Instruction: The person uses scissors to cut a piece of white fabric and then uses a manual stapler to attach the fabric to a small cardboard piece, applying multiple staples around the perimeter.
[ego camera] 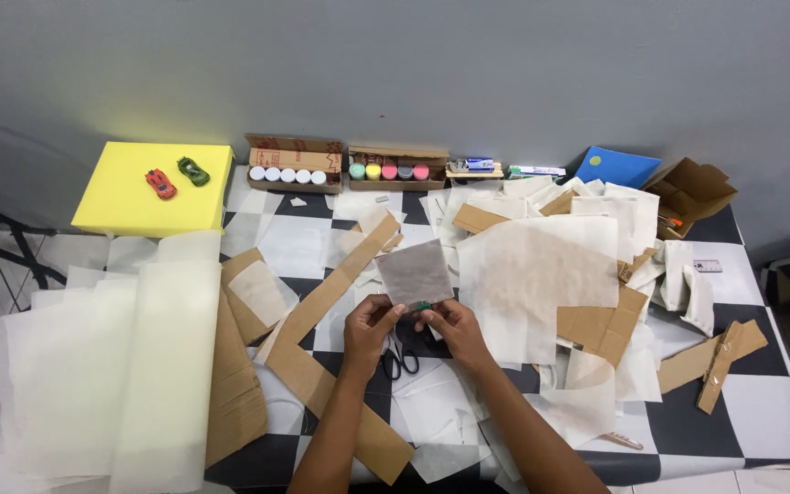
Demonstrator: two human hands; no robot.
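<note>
Together at frame centre, both hands pinch one sheet.
Left hand and right hand grip the grey paper square by its lower edge, lifting it above the scissors.

Both of your bare forearms rise from the bottom edge of the view and angle inward, so your hands meet near the middle, almost touching. Your left hand has its fingers curled and the thumb pressed against the forefinger in a pinching grip, palm turned toward the right one. Your right hand mirrors it, knuckles up, fingertips bunched and closed in the same pinch just beside the left thumb, with both wrists held fairly straight and the right forearm running lower and farther out toward the bottom right.
</note>
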